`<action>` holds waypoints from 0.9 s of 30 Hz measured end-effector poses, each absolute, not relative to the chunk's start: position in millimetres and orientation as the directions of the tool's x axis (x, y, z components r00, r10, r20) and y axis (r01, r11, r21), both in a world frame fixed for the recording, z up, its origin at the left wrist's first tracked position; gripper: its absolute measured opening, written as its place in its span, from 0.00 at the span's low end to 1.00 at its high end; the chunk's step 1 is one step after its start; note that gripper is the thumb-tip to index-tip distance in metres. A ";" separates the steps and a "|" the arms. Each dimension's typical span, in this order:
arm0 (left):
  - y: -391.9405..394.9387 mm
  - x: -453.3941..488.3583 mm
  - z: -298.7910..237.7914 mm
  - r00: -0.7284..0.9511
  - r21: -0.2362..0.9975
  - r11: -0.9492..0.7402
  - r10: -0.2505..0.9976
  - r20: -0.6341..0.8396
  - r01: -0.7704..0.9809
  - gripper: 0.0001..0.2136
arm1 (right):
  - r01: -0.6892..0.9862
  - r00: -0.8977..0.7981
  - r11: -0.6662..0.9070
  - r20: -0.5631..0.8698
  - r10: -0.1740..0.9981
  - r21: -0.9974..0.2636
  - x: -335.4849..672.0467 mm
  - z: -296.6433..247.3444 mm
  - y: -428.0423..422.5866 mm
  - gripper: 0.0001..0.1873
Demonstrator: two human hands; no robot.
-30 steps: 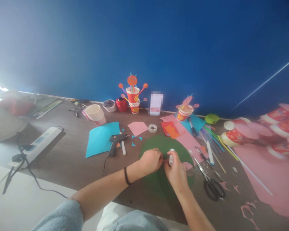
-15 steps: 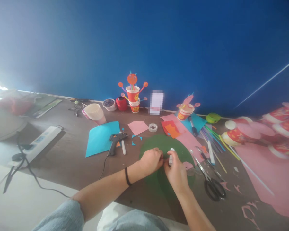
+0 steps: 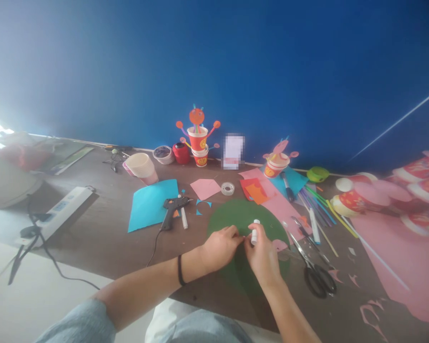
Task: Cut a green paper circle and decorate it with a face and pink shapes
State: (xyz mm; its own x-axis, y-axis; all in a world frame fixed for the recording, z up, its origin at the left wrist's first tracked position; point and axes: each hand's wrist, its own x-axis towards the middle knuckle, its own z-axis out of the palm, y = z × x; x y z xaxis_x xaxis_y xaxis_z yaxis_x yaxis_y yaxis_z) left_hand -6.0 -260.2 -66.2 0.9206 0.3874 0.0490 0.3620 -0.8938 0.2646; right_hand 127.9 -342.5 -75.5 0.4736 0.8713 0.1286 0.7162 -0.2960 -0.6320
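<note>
While my right hand [image 3: 263, 257] clasps a white tube [image 3: 254, 237] over the green mat [image 3: 236, 212], I cannot tell whether my left hand [image 3: 219, 248] grips anything; red cups [image 3: 196, 141] beyond the mat bear blurred labels.

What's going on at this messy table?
A person is working with both hands over a green mat. The right hand holds a small white tube, and the left hand meets it at the fingertips; whatever is pinched there is too small to tell. A glue gun and scissors lie on either side, and cup figures stand near the blue wall.
</note>
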 end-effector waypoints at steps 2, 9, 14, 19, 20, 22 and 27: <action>-259.3 -4.7 -68.4 0.925 0.198 -0.912 0.375 0.055 0.358 0.13 | 0.719 0.471 -0.296 0.129 0.873 -0.628 127.3 -75.4 -342.2 0.12; -257.4 -2.6 -64.6 0.947 0.128 -0.941 0.319 0.039 0.312 0.13 | 0.624 0.505 -0.217 0.176 0.845 -0.751 137.0 -73.7 -348.4 0.12; -254.2 -1.3 -53.3 0.970 0.064 -0.968 0.244 -0.006 0.244 0.14 | 0.607 0.525 -0.164 0.237 0.817 -0.778 152.4 -67.3 -371.2 0.11; -246.7 2.5 -37.5 0.994 0.008 -0.996 0.083 -0.075 0.084 0.12 | 0.710 0.336 -0.070 0.250 0.908 -0.700 156.3 -85.0 -388.2 0.16; -245.2 3.4 -35.2 0.995 0.008 -0.999 0.050 -0.085 0.051 0.11 | 0.727 0.313 -0.059 0.253 0.916 -0.684 156.5 -89.5 -389.2 0.16; -243.0 5.4 -32.1 0.994 0.010 -1.000 -0.009 -0.107 -0.008 0.11 | 0.737 0.303 -0.053 0.259 0.917 -0.674 156.8 -96.3 -389.6 0.17; -241.5 10.6 -29.6 0.984 0.041 -0.995 -0.092 -0.151 -0.087 0.11 | 0.705 0.326 -0.061 0.247 0.912 -0.707 156.1 -98.4 -388.4 0.16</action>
State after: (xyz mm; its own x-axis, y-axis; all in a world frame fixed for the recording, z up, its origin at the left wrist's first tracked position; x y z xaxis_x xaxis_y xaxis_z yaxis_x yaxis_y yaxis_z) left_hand 10.6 -241.5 -29.6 0.9843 -0.0921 -0.1507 -0.0868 -0.9954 0.0415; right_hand 156.1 -388.4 -98.4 0.3263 0.9123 0.2474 0.7051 -0.0606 -0.7065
